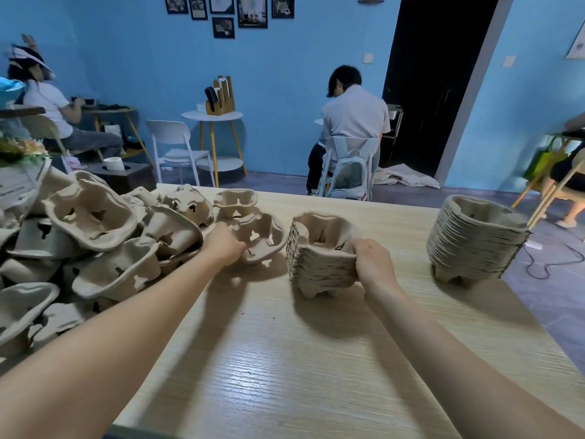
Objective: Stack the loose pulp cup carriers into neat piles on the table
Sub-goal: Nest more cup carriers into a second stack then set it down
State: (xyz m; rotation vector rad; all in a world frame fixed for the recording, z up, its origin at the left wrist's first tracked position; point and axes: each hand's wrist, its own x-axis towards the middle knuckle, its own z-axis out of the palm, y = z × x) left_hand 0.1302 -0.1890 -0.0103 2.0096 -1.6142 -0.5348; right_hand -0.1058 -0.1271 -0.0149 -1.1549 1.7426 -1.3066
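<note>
Left hand: my left hand (225, 245) grips the near rim of a single loose tan moulded-pulp cup carrier (260, 237) lying just left of frame centre.
Right hand: my right hand (371, 262) holds the right side of the short middle pile of nested tan pulp carriers (319, 258), fingers curled round its edge.
Done: I judge one tall finished pile of the same carriers (474, 237) complete, at the right of the frame beside the surface's edge; the middle pile is partly built.
Left: a big jumbled heap of unstacked pulp carriers (91, 242) fills the left of the frame, so I reckon most of the work remains.
Open room: the pale wood-grain surface (285, 359) lies bare in the lower centre and between the two piles.
Edges: the tall pile sits close to the right edge; I would keep clear of it.
</note>
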